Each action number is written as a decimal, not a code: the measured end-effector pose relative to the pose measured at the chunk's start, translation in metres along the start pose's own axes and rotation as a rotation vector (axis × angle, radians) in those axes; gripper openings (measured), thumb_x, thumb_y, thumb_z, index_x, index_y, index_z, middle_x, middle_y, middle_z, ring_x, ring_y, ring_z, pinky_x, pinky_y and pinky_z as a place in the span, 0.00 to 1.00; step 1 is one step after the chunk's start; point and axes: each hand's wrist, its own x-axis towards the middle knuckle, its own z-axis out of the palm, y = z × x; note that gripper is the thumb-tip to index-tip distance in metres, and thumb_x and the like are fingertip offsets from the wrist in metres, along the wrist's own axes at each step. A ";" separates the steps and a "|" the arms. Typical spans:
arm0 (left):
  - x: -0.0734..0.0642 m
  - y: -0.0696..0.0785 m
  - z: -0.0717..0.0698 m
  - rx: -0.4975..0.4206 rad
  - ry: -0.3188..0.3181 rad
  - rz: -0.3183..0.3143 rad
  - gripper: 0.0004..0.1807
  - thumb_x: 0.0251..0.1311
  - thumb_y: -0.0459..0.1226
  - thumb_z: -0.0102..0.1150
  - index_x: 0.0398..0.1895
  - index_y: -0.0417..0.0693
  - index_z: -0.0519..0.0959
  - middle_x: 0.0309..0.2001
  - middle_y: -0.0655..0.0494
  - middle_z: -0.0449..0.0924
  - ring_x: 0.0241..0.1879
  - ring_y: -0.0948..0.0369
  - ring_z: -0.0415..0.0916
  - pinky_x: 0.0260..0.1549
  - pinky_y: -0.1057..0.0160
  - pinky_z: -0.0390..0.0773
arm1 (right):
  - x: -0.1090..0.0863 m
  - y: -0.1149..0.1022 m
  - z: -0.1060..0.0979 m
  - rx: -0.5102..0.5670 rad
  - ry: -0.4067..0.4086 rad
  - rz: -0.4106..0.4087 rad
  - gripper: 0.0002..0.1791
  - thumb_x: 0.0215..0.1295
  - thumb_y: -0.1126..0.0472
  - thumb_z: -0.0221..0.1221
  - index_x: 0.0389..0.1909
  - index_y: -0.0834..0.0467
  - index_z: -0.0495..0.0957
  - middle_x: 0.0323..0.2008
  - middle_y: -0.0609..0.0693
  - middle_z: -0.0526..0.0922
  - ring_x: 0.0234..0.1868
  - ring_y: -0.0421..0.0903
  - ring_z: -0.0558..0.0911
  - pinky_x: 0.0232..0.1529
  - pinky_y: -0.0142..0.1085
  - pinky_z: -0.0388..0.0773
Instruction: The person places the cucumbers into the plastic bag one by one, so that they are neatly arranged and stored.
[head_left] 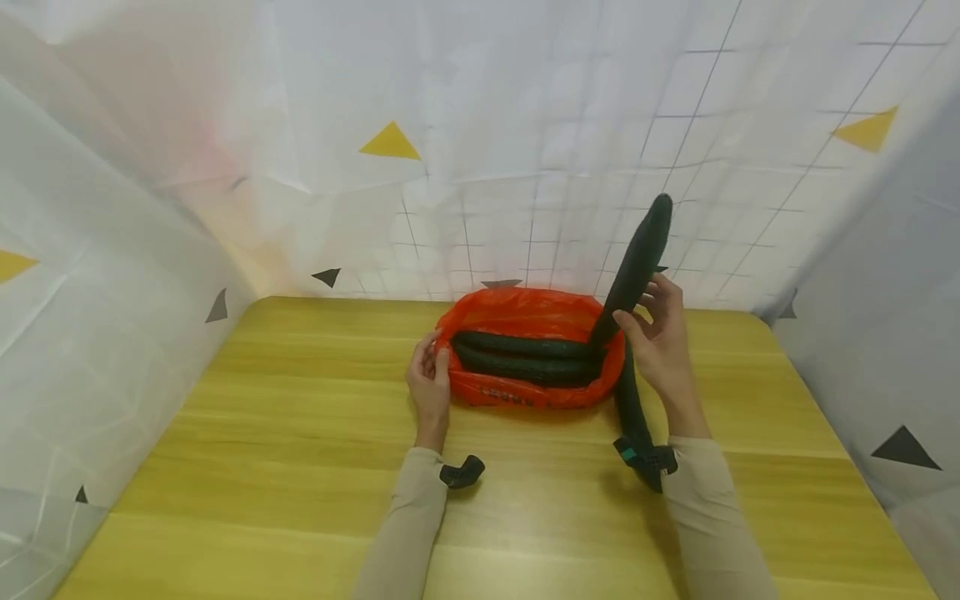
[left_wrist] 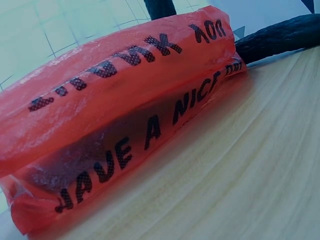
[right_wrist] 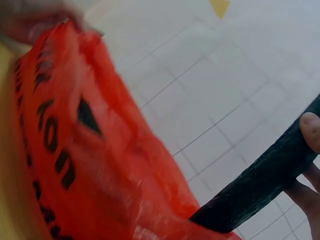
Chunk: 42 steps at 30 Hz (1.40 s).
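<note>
Head view: left hand (head_left: 430, 379) grip pinches red bag (head_left: 525, 308) at its left rim, presumably keeping the mouth spread. Right hand (head_left: 662, 333) grip clamped on tilted cucumber (head_left: 637, 258), lower end within bag's right end. Two cucumbers (head_left: 525, 367) lie inside; outer cucumber (head_left: 632, 404) crowds the right. Desk (head_left: 315, 417): far edge just behind bag; room left and near.

The bag (head_left: 525, 310) is bright red with black capital letters (left_wrist: 151, 134), HAVE A NICE among them, and the cucumbers (head_left: 637, 260) are dark green, almost black. The table (head_left: 532, 508) is yellow with streaky wood grain, and the sleeves (head_left: 711, 500) are beige. The white sheet (head_left: 495, 75) shows a thin dark grid (head_left: 693, 115), yellow and blackish triangles (head_left: 392, 143), and perhaps a faint pink tint, blurred there.
</note>
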 end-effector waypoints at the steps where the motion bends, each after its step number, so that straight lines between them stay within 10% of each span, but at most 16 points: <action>1: 0.000 0.000 0.000 0.003 -0.001 0.006 0.16 0.63 0.27 0.52 0.54 0.31 0.74 0.32 0.37 0.73 0.30 0.67 0.70 0.30 0.76 0.71 | 0.000 0.000 0.001 -0.042 -0.032 0.004 0.34 0.56 0.83 0.53 0.64 0.64 0.59 0.53 0.45 0.71 0.52 0.42 0.74 0.54 0.26 0.74; 11: 0.000 -0.001 0.000 0.007 0.007 0.028 0.16 0.63 0.28 0.52 0.54 0.30 0.74 0.33 0.32 0.73 0.30 0.61 0.72 0.30 0.76 0.72 | 0.009 0.022 0.006 -0.338 -0.276 -0.044 0.34 0.54 0.80 0.59 0.63 0.67 0.63 0.58 0.63 0.71 0.58 0.36 0.72 0.59 0.31 0.71; 23: -0.001 -0.002 0.001 -0.013 0.007 -0.017 0.17 0.63 0.28 0.52 0.55 0.32 0.74 0.40 0.32 0.76 0.34 0.54 0.73 0.33 0.76 0.74 | 0.016 0.051 0.005 -0.561 -0.527 -0.278 0.36 0.53 0.74 0.64 0.65 0.56 0.67 0.54 0.53 0.77 0.47 0.48 0.78 0.50 0.33 0.72; 42: 0.001 -0.005 0.007 -0.041 0.059 0.032 0.16 0.62 0.27 0.52 0.54 0.29 0.74 0.43 0.29 0.76 0.34 0.64 0.73 0.35 0.77 0.74 | 0.019 0.065 0.014 -0.667 -0.755 -0.213 0.32 0.57 0.67 0.63 0.65 0.54 0.68 0.54 0.51 0.78 0.51 0.48 0.78 0.47 0.45 0.77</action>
